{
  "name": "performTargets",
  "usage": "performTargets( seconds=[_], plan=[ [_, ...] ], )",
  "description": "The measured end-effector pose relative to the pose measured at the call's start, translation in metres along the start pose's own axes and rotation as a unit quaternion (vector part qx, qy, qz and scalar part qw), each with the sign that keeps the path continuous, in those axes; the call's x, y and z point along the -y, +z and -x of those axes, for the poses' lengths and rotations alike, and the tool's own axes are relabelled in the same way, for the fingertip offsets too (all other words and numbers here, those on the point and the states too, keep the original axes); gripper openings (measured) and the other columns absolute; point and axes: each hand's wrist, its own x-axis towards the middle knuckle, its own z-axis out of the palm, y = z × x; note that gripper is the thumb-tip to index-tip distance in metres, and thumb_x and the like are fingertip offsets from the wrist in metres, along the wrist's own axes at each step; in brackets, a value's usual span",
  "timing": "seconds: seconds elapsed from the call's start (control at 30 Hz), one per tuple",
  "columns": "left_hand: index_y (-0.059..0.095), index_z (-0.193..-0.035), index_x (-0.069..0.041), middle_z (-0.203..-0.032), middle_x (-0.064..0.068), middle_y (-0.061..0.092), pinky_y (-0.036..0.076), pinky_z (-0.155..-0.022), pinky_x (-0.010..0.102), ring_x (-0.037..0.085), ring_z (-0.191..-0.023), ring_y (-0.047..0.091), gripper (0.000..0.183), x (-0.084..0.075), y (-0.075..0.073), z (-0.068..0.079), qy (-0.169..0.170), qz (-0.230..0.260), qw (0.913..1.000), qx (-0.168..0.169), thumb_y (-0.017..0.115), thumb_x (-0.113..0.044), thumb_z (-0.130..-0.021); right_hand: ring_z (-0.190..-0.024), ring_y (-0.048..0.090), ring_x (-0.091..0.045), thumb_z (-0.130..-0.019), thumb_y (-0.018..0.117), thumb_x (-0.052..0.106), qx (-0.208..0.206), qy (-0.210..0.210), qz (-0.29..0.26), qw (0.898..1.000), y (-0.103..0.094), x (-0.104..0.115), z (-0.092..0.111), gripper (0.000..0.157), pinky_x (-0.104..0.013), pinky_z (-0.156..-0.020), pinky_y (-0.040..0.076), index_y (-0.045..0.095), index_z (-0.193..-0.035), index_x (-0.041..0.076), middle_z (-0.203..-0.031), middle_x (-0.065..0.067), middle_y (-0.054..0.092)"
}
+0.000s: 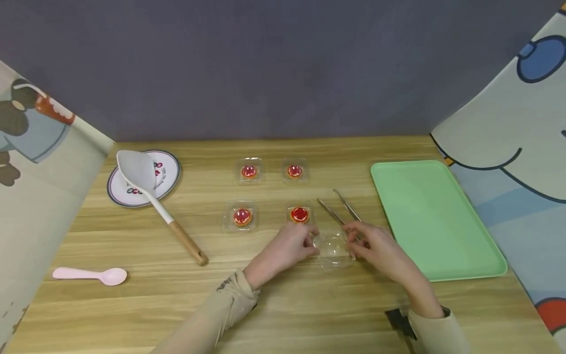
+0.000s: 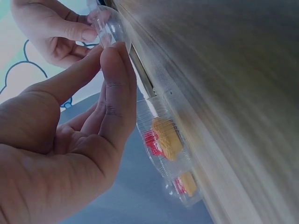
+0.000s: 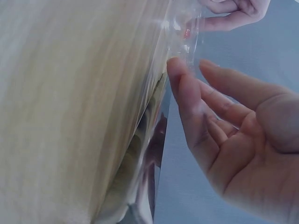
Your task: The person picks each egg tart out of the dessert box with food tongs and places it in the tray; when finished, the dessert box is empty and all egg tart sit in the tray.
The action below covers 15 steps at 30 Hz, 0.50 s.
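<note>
My left hand (image 1: pixel 286 250) pinches the left side of a clear plastic box (image 1: pixel 334 250) between thumb and fingertips, low over the table. At its right side, the thumb and forefinger of my right hand (image 1: pixel 380 250) hold the edge, one on each side of it in the right wrist view. Through the see-through walls, no tart shows inside from the head view. Metal tongs (image 1: pixel 330 211) lie just beyond my right hand, their near end hidden under it. Right behind my left hand sits a boxed red-topped tart (image 1: pixel 299 215).
More boxed tarts (image 1: pixel 242 217) stand in two rows in the middle. A green tray (image 1: pixel 435 221) lies at right. On the left, a white turner with a wooden handle (image 1: pixel 187 242) rests across an oval plate (image 1: pixel 169 172). A pink spoon (image 1: pixel 112 277) lies nearer the front.
</note>
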Motion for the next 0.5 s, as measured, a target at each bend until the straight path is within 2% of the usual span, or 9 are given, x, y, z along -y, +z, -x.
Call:
performTargets(
  seconds=[0.17,0.27,0.4,0.5],
  plan=[
    [0.072,-0.125,0.007,-0.085,0.008,0.078,0.056,-0.066,0.017,0.006,-0.065,0.065,0.04,0.0009,0.0004,0.001,0.002,-0.002,1.0,0.003,0.086,-0.005,-0.089,-0.074,0.068,-0.008,-0.099,0.074,0.0,-0.003,-0.001,0.002,1.0,0.0005,0.0011,0.0006,0.033,-0.025,-0.058,0.057,0.066,-0.13,-0.007,-0.097,-0.004,0.073],
    [0.072,-0.126,0.007,-0.085,0.007,0.078,0.057,-0.067,0.018,0.006,-0.065,0.066,0.041,0.0015,0.0006,0.0015,0.003,-0.004,1.0,0.002,0.086,-0.006,-0.089,-0.071,0.067,-0.007,-0.1,0.073,0.002,-0.006,-0.006,0.001,1.0,0.0006,0.0011,0.0014,0.032,-0.025,-0.057,0.055,0.066,-0.13,-0.007,-0.09,0.0,0.073],
    [0.071,-0.125,0.007,-0.087,0.009,0.08,0.059,-0.07,0.02,0.011,-0.07,0.071,0.04,0.0024,-0.0005,0.0038,0.008,-0.008,0.9999,0.0,0.086,-0.006,-0.09,-0.069,0.065,-0.008,-0.103,0.071,0.003,-0.009,-0.01,-0.002,1.0,0.0005,0.001,0.0025,0.031,-0.025,-0.057,0.053,0.065,-0.131,-0.007,-0.08,0.005,0.07],
    [0.071,-0.126,0.007,-0.089,0.011,0.08,0.061,-0.071,0.024,0.016,-0.074,0.074,0.04,0.0026,-0.0042,0.0083,0.007,-0.009,0.9999,0.0,0.085,-0.007,-0.091,-0.069,0.064,-0.008,-0.104,0.069,0.004,-0.011,-0.014,-0.005,1.0,0.0007,0.0015,0.0031,0.03,-0.025,-0.057,0.053,0.065,-0.131,-0.008,-0.082,0.006,0.069]
  ],
)
